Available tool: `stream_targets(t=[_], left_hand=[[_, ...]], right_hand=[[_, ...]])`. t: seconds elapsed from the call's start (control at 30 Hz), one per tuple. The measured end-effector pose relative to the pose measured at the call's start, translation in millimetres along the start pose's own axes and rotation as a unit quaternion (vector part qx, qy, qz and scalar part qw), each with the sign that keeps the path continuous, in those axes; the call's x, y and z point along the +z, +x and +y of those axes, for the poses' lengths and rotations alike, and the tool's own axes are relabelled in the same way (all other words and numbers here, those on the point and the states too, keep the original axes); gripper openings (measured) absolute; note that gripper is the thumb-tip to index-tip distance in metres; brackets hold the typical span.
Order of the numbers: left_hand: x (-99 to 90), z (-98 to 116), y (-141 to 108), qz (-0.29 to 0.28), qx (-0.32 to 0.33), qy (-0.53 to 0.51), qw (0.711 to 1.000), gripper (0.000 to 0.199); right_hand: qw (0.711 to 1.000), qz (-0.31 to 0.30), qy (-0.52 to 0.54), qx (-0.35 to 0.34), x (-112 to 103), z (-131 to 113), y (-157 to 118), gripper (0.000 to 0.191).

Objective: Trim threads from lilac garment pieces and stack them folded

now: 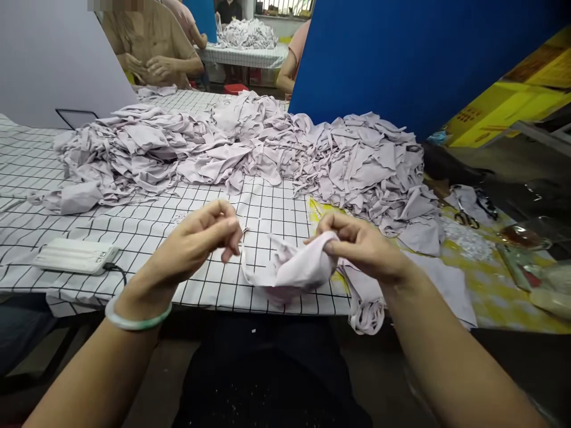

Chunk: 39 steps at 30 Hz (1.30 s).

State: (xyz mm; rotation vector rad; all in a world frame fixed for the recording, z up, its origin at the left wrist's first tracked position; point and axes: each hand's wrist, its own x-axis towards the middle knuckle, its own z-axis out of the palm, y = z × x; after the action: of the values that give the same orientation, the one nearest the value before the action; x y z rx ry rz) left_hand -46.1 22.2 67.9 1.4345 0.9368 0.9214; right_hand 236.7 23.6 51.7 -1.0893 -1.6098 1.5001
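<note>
My right hand (357,244) pinches the edge of a pale lilac cloth piece (303,267), which hangs bunched over the front of the grid-patterned table (214,291). A thin strap of the cloth loops out to the left, toward my left hand (205,232). The fingers of my left hand are curled, thumb near the fingertips, with a small dark metal tip (245,230) beside them; how it is held is hard to make out. Below my right wrist lies a rolled bundle of the same cloth (366,306) at the table edge.
Large heaps of lilac cloth (250,142) stretch across the table. A white power bank (78,255) with a cable lies left. Scissors (466,220) rest right on a yellow checked cover (495,303). Blue (379,59) and pale (53,65) panels stand behind. People sit beyond.
</note>
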Motion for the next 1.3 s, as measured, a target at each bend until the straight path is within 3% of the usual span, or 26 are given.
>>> stream_targets(t=[0.07,0.1,0.17,0.23,0.3,0.37,0.43,0.5,0.57,0.6,0.67,0.73,0.83,0.93,1.0,1.1,1.2,1.3], left_hand=[[23.2,1,-3,0.09,0.045,0.048,0.994,0.022],[38.5,-3,-4,0.095,0.06,0.082,0.99,0.023],[66.5,-14,-8,0.017,0.063,0.134,0.989,0.026],[79.5,-21,-18,-0.089,0.041,0.118,0.988,0.02],[72.2,-19,-29,-0.169,-0.015,0.042,0.985,0.012],[50.4,-13,-34,-0.194,-0.09,-0.049,0.976,0.015],[25.2,-11,-27,-0.16,-0.148,-0.094,0.971,0.022],[4.8,-21,-12,-0.086,-0.163,-0.057,0.981,0.025],[-8.1,-43,2,0.028,-0.139,0.059,0.988,0.024],[-11.7,-56,7,0.094,-0.114,0.136,0.98,0.025],[-13.8,-81,8,0.161,-0.049,0.267,0.949,0.025],[-10.7,-97,1,0.153,0.024,0.345,0.926,0.023],[-3.6,-100,-2,0.061,0.107,0.423,0.898,0.029],[-3.9,-94,15,-0.108,0.116,0.495,0.855,0.038],[-11.3,-93,30,-0.173,0.088,0.52,0.832,0.031],[-29.8,-95,43,-0.18,0.044,0.532,0.826,0.016],[-46.1,-98,38,-0.164,0.021,0.536,0.828,0.007],[-52.8,-99,28,-0.145,0.022,0.548,0.823,0.007]], right_hand=[[0.996,0.062,0.063,0.024,9,-18,-1,0.033],[0.992,0.087,0.085,0.029,14,-25,0,0.035],[0.985,0.11,0.129,0.032,25,-39,-3,0.034],[0.977,0.126,0.171,0.034,29,-53,-16,0.029],[0.965,0.167,0.198,0.031,25,-62,-36,0.025],[0.958,0.207,0.199,0.027,16,-61,-50,0.026],[0.956,0.226,0.184,0.027,7,-41,-50,0.033],[0.953,0.256,0.155,0.039,-1,-2,-37,0.04],[0.94,0.32,0.095,0.073,-6,43,-22,0.044],[0.933,0.35,0.027,0.083,-8,65,-18,0.044],[0.917,0.369,-0.14,0.056,-10,95,-17,0.036],[0.904,0.328,-0.274,0.0,-9,105,-23,0.022],[0.902,0.188,-0.379,-0.088,-1,94,-24,0.019],[0.87,0.009,-0.477,-0.121,3,82,-6,0.033],[0.84,-0.066,-0.53,-0.095,-5,81,10,0.034],[0.833,-0.073,-0.546,-0.05,-30,84,25,0.008],[0.881,-0.02,-0.472,-0.019,-51,87,26,0.018],[0.912,0.053,-0.403,-0.049,-49,94,24,0.018]])
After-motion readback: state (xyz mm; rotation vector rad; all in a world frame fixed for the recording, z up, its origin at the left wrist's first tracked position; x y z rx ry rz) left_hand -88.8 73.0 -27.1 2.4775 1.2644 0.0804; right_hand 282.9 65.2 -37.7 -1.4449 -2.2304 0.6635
